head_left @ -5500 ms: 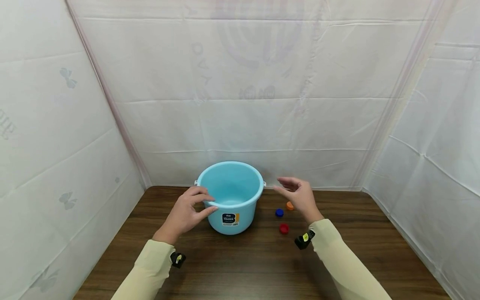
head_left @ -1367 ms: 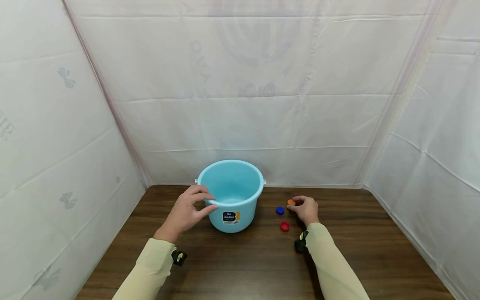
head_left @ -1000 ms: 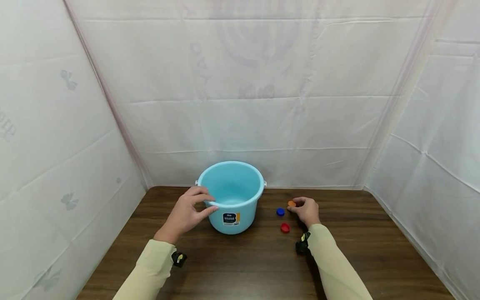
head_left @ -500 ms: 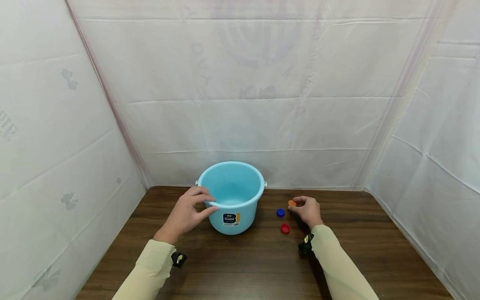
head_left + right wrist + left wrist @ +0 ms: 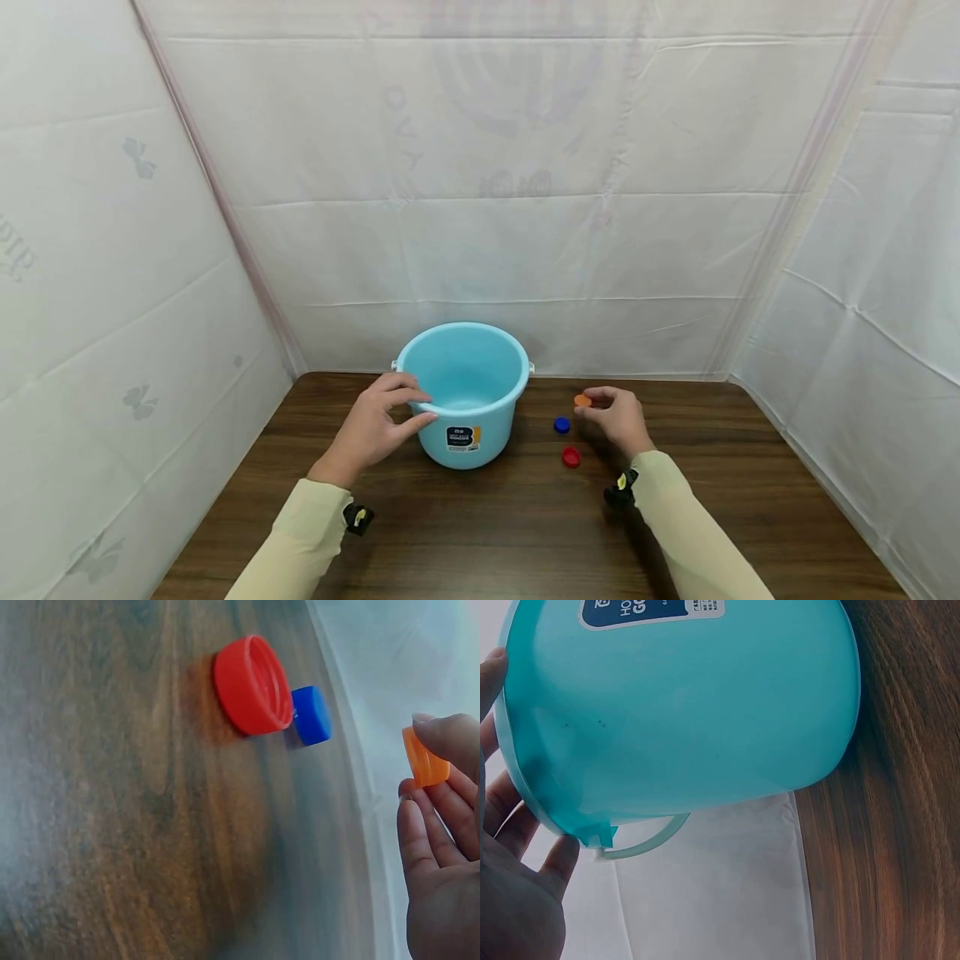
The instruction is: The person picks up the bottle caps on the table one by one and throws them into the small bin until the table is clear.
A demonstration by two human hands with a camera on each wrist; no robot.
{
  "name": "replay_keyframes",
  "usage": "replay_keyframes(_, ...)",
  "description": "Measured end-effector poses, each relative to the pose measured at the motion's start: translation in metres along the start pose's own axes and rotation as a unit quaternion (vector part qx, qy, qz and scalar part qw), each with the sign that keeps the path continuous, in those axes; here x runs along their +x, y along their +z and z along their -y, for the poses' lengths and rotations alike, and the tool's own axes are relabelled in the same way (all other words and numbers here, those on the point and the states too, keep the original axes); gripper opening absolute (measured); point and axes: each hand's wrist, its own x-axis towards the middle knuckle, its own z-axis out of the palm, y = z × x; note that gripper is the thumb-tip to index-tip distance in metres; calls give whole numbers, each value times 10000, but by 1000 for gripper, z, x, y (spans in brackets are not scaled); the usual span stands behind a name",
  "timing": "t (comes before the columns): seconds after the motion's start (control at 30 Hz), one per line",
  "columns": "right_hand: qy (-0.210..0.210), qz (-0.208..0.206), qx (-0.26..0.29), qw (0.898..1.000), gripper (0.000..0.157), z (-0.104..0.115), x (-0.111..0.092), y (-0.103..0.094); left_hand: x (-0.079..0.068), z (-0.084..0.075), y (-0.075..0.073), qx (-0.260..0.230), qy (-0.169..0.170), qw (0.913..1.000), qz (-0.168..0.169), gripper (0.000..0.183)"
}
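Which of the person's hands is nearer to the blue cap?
Right. The right hand pinches an orange cap just to the right of the blue cap; the left hand is farther off, at the near-left rim of the bucket.

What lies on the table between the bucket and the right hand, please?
In the head view, the blue cap lies between the bucket and the right hand; the red cap sits nearer the camera.

The left hand (image 5: 367, 432), gripping, slants toward one o'clock, and the right hand (image 5: 619, 419), pinching, points toward ten o'clock.
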Motion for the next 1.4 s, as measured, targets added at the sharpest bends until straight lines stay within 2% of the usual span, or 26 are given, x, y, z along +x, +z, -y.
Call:
replay_keyframes(0.23,-72,164,324,9993,42,12,-6,-6,1,-1,0,6,31,10000,-42,19)
replay_keyframes(0.47,-289,273,342,9986,44,25,-9,-11,1,0,1,-60,10,10000,-59,20)
replay_keyframes(0.83,-319,407,338,9981,44,54,-18,-13,0,0,1,-108,-40,9999,-38,20)
replay_keyframes(0.97,-340,445,506,9971,44,67,-22,-13,1,0,2,-118,-44,9999,-31,20)
replay_keyframes(1.17,-638,489,642,9947,45,80,-23,-12,0,1,0,-50,-71,10000,-11,20)
replay_keyframes(1.4,-763,582,981,9905,47,95,-23,-9,0,1,1,-34,26,10000,-52,19)
